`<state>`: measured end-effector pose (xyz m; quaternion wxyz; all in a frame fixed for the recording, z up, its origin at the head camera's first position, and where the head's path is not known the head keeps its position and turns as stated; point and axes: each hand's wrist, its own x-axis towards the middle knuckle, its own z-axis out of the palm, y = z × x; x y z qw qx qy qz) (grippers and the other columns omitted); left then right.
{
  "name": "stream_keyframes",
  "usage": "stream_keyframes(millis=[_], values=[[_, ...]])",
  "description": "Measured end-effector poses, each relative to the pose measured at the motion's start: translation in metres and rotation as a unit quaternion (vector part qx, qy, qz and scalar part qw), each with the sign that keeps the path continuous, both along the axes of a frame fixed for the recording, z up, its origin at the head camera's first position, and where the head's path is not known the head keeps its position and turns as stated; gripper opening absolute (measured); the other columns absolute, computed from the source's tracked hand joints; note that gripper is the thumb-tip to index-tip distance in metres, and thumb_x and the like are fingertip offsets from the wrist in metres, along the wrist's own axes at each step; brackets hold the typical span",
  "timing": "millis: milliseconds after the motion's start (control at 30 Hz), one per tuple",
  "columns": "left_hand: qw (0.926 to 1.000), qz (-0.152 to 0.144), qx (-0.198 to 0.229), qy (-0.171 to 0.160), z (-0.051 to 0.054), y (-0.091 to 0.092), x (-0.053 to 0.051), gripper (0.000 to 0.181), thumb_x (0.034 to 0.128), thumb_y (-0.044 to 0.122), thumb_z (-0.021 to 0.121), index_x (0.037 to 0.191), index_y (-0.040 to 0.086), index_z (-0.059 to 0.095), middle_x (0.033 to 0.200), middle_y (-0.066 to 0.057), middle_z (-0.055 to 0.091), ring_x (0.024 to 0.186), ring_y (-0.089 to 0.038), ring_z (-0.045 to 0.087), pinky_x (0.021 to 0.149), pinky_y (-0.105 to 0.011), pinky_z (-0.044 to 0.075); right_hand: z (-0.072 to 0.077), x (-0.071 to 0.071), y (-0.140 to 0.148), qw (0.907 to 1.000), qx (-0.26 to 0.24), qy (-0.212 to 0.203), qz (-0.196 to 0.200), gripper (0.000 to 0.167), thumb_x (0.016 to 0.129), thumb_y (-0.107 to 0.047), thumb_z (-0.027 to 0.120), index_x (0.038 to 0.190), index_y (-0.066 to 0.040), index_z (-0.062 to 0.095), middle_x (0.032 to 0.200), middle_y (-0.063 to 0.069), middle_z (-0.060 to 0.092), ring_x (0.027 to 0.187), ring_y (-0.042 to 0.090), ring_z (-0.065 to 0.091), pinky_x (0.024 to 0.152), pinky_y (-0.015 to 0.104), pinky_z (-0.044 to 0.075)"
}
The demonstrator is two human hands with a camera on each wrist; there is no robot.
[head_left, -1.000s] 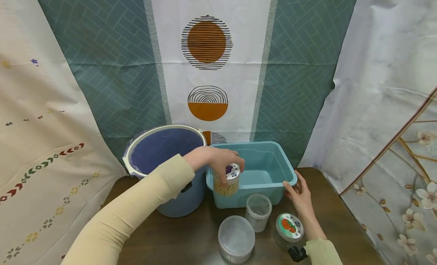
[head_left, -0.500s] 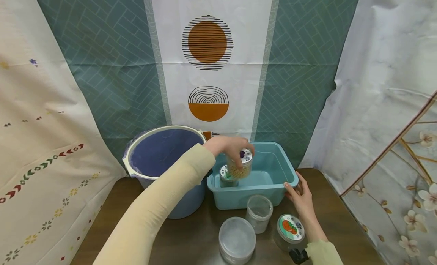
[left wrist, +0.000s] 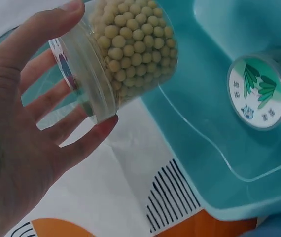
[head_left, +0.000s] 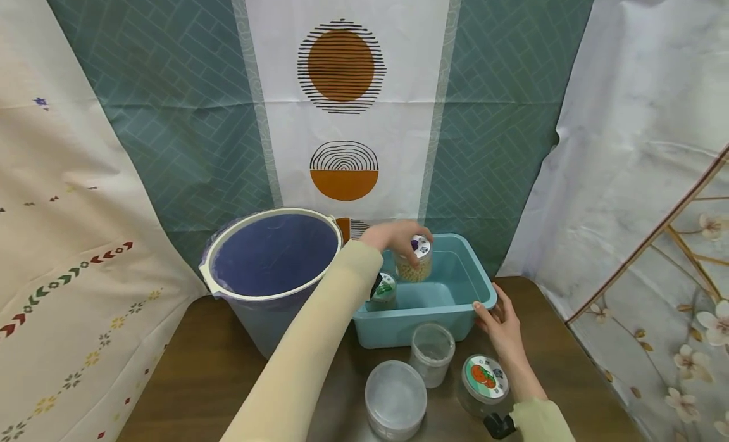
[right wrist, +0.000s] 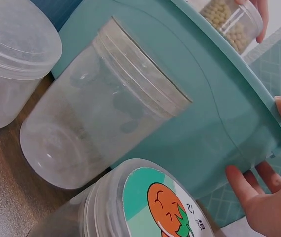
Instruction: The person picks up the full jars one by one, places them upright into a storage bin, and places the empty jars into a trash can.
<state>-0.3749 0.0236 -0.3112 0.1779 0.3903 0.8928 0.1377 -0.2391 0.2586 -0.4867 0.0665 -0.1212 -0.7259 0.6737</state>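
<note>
My left hand [head_left: 398,238] grips a clear jar of pale yellow balls [head_left: 414,270] by its lid, above the back left part of a teal plastic bin [head_left: 418,322]. In the left wrist view, the jar of pale yellow balls [left wrist: 135,47] lies between the thumb and the spread fingers. A second jar, with a green leaf picture on its lid [left wrist: 259,93], stands inside the bin at its left end. My right hand [head_left: 504,325] holds the bin's front right corner, its thumb at the rim; the fingers [right wrist: 249,190] press against the outer wall.
A tall blue bucket [head_left: 245,312] with a white rim stands left of the bin. In front stand an open clear jar [head_left: 431,356], a jar with a translucent lid [head_left: 395,394], and a jar with an orange fruit lid [head_left: 484,378]. Patterned cloths [head_left: 342,125] hang behind.
My left hand has carried the jar of pale yellow balls rightward and back, from over the bin's front rim to over its inside. The right hand stays on the bin's corner.
</note>
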Motion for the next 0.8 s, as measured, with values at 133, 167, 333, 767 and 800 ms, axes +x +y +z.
stream_keyframes(millis=[133,167,333,767,800], values=[[0.9997,0.02,-0.006,0.012,-0.007,0.007,-0.004,0.062,0.0864,0.023,0.077,0.143,0.022,0.052,0.14,-0.009,0.051,0.118,-0.022,0.05,0.097,-0.033,0.052,0.0,-0.001,-0.001,1.0,0.003,-0.004,-0.005,0.077,0.097,-0.034,0.063,0.159,-0.03,0.016,0.163,0.01,0.029,0.139,0.024,0.04,0.08,0.011,0.051],[0.9995,0.025,-0.009,0.017,-0.009,0.009,-0.005,0.061,0.0861,0.025,0.077,0.142,0.023,0.052,0.139,-0.008,0.052,0.118,-0.021,0.05,0.097,-0.034,0.052,-0.001,-0.001,-0.001,1.0,0.005,-0.004,-0.006,0.077,0.097,-0.034,0.063,0.159,-0.03,0.017,0.162,0.01,0.029,0.138,0.022,0.041,0.082,0.012,0.051],[0.9985,0.044,-0.002,0.031,-0.018,0.019,-0.01,0.062,0.0846,0.029,0.077,0.142,0.024,0.053,0.137,-0.008,0.054,0.116,-0.021,0.052,0.096,-0.034,0.053,-0.002,-0.001,0.0,0.9999,0.013,0.001,-0.005,0.078,0.096,-0.036,0.063,0.159,-0.032,0.017,0.162,0.009,0.029,0.138,0.021,0.041,0.085,0.015,0.052],[0.9966,0.062,0.025,0.048,-0.02,0.029,-0.013,0.059,0.0843,0.027,0.077,0.139,0.02,0.055,0.131,-0.009,0.054,0.108,-0.021,0.055,0.09,-0.032,0.053,-0.005,-0.003,0.002,0.9998,0.021,0.001,-0.007,0.077,0.096,-0.038,0.063,0.158,-0.034,0.018,0.162,0.008,0.031,0.124,0.004,0.046,0.08,0.012,0.051],[0.9964,0.064,0.027,0.049,-0.02,0.03,-0.013,0.06,0.0842,0.027,0.077,0.14,0.02,0.055,0.131,-0.01,0.054,0.11,-0.022,0.055,0.091,-0.033,0.053,-0.005,-0.003,0.001,0.9998,0.021,0.001,-0.007,0.077,0.096,-0.038,0.063,0.158,-0.033,0.018,0.161,0.008,0.032,0.122,0.002,0.046,0.08,0.012,0.051]])
